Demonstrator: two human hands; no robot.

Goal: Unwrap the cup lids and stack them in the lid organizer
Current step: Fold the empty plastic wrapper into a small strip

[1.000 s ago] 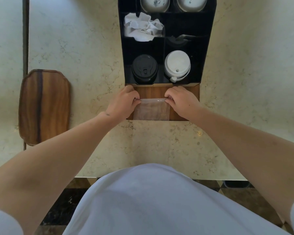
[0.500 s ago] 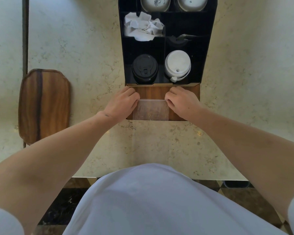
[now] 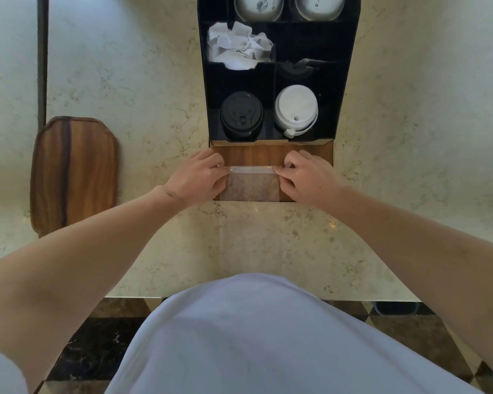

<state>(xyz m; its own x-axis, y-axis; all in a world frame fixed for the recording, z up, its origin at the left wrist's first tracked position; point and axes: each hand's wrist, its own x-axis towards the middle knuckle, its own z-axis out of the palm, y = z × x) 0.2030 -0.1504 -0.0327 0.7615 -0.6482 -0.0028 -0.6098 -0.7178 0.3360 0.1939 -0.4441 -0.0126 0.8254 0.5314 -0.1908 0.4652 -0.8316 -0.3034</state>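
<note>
A black lid organizer (image 3: 345, 81) stands on the marble counter. Its near left slot holds a stack of black lids (image 3: 241, 115), its near right slot a stack of white lids (image 3: 296, 109). In front of it, over its wooden front face (image 3: 254, 155), I hold a clear plastic wrapper (image 3: 251, 184) stretched flat between both hands. My left hand (image 3: 195, 177) pinches the wrapper's left top corner. My right hand (image 3: 308, 177) pinches the right top corner. The wrapper looks flat, with no lids visible inside.
Crumpled white paper (image 3: 236, 48) fills a middle left slot of the organizer. Two white cups (image 3: 258, 5) sit in the far slots. A wooden tray (image 3: 74, 172) lies at the left on the counter. The counter edge runs close to my body.
The wrapper's top edge dipped slightly half a second ago and is now lifted and pulled taut again. Both hands stay at its upper corners.
</note>
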